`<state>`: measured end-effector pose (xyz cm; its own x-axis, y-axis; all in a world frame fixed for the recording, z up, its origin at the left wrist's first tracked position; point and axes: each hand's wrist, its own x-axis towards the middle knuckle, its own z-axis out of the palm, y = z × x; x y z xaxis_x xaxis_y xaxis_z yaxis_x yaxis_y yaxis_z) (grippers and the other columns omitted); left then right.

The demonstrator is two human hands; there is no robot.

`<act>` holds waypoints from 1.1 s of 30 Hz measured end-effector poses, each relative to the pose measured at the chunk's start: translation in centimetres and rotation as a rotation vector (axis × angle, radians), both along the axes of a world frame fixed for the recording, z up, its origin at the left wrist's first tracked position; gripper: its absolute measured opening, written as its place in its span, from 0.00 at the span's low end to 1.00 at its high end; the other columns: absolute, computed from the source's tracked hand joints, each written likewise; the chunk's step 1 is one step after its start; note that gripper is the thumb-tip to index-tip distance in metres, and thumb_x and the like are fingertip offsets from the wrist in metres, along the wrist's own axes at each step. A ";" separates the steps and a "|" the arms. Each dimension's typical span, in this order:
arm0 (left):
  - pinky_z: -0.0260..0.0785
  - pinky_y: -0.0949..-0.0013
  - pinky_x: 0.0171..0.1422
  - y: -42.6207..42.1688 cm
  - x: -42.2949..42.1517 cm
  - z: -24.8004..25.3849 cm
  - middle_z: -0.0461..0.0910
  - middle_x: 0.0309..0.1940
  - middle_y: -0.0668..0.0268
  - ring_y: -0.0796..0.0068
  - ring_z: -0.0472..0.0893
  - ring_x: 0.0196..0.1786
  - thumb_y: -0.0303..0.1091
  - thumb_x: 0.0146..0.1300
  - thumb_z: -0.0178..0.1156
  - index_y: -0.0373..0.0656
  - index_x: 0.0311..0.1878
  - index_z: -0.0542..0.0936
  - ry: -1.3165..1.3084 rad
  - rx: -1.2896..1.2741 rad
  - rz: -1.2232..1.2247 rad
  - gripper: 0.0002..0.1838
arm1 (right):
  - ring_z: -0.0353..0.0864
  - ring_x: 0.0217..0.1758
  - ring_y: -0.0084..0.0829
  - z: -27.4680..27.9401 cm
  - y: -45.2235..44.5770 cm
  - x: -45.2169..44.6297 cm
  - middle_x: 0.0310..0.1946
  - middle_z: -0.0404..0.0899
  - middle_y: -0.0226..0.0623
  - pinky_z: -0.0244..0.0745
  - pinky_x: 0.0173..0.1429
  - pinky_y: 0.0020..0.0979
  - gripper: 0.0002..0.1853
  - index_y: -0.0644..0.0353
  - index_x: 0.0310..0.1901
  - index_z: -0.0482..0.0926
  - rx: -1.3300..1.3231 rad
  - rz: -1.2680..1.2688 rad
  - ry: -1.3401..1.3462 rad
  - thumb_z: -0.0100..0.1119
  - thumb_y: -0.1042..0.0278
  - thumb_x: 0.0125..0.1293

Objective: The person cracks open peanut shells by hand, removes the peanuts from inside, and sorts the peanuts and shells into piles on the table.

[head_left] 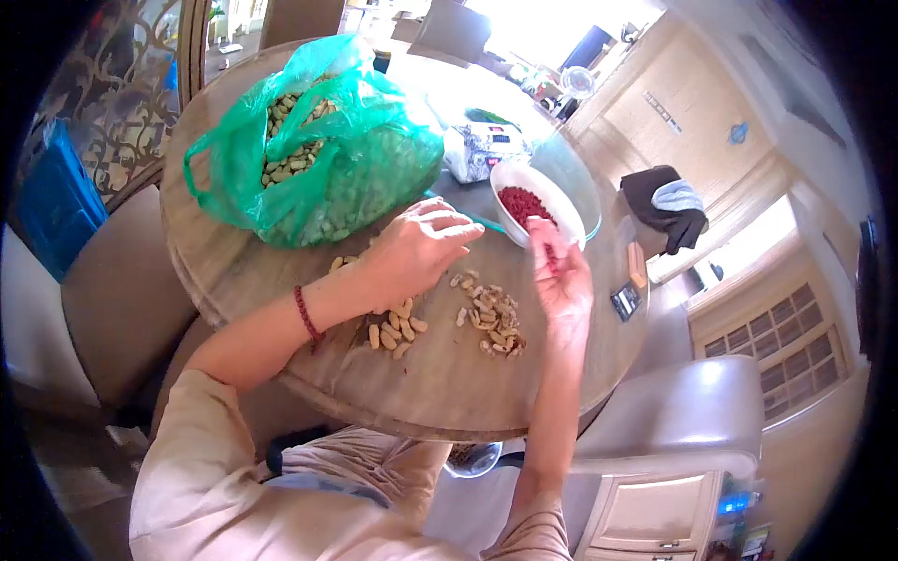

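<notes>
My right hand (559, 271) is at the near rim of a white bowl (564, 208), its fingers closed on red peanut kernels. More red kernels (524, 204) lie inside the bowl. My left hand (426, 245) hovers over the table just right of the green bag, fingers curled together; what they hold, if anything, is hidden. The green plastic bag (374, 140) stands open, full of unshelled peanuts (292, 159). Below my left hand lies a small group of whole peanuts (395, 329). Empty shells (494, 316) form a pile between my two hands.
A round wooden table (449, 397) carries everything. Behind the bowl are a wipes pack (482, 150) and a clear glass dish (572, 168). A small black item (625, 301) lies near the right edge. Chairs (126, 280) stand left, a padded seat (687, 411) right.
</notes>
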<state>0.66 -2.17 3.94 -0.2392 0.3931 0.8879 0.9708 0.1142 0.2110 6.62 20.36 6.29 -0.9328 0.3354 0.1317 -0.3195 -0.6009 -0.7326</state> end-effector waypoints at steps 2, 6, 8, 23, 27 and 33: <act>0.69 0.60 0.53 -0.2 -0.1 0.0 0.79 0.38 0.58 0.59 0.78 0.43 0.26 0.49 0.62 0.38 0.41 0.78 0.022 -0.039 0.010 0.13 | 0.73 0.52 0.46 1.8 2.0 -1.2 0.44 0.75 0.54 0.65 0.65 0.40 0.29 0.80 0.48 0.66 -0.017 -0.174 -0.012 0.25 0.56 0.73; 0.67 0.59 0.55 -0.4 -0.2 -0.1 0.79 0.36 0.59 0.60 0.78 0.42 0.26 0.49 0.61 0.38 0.38 0.78 0.012 -0.101 0.016 0.11 | 0.71 0.55 0.42 2.9 6.7 -4.9 0.41 0.77 0.42 0.60 0.64 0.44 0.30 0.67 0.44 0.73 0.214 -0.464 -0.141 0.31 0.45 0.70; 0.67 0.59 0.55 -0.5 -0.4 -0.1 0.79 0.36 0.59 0.60 0.78 0.42 0.26 0.49 0.61 0.38 0.38 0.78 0.015 -0.110 0.017 0.11 | 0.66 0.59 0.40 2.8 8.2 -6.3 0.42 0.76 0.41 0.53 0.66 0.47 0.31 0.64 0.45 0.73 0.244 -0.410 -0.182 0.33 0.40 0.67; 0.71 0.61 0.45 -1.5 -2.9 -0.8 0.79 0.34 0.54 0.56 0.78 0.39 0.25 0.48 0.59 0.37 0.38 0.79 -0.249 -0.266 0.156 0.11 | 0.74 0.23 0.21 -1.2 0.3 -0.7 0.25 0.77 0.31 0.69 0.27 0.20 0.10 0.63 0.38 0.78 0.847 -0.217 0.011 0.49 0.67 0.66; 0.72 0.61 0.42 -2.3 -3.7 -0.4 0.79 0.30 0.52 0.55 0.79 0.36 0.25 0.50 0.57 0.35 0.35 0.80 -0.318 -0.282 0.157 0.08 | 0.75 0.23 0.21 -2.6 -5.3 0.9 0.21 0.76 0.31 0.69 0.28 0.22 0.06 0.64 0.34 0.80 1.443 -0.130 0.000 0.58 0.71 0.56; 0.71 0.60 0.41 -1.8 -5.6 -1.8 0.78 0.30 0.51 0.53 0.78 0.36 0.24 0.52 0.55 0.35 0.34 0.80 -0.344 -0.507 0.219 0.07 | 0.76 0.31 0.29 -2.7 -10.0 3.2 0.35 0.78 0.38 0.72 0.37 0.28 0.14 0.62 0.38 0.79 1.636 0.168 -0.093 0.65 0.69 0.49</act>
<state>-4.93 -4.00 2.16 -0.5991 0.6528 0.4635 0.8002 0.4691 0.3736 9.81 10.39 3.59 -0.9665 -0.1945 0.1676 -0.2565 0.7607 -0.5963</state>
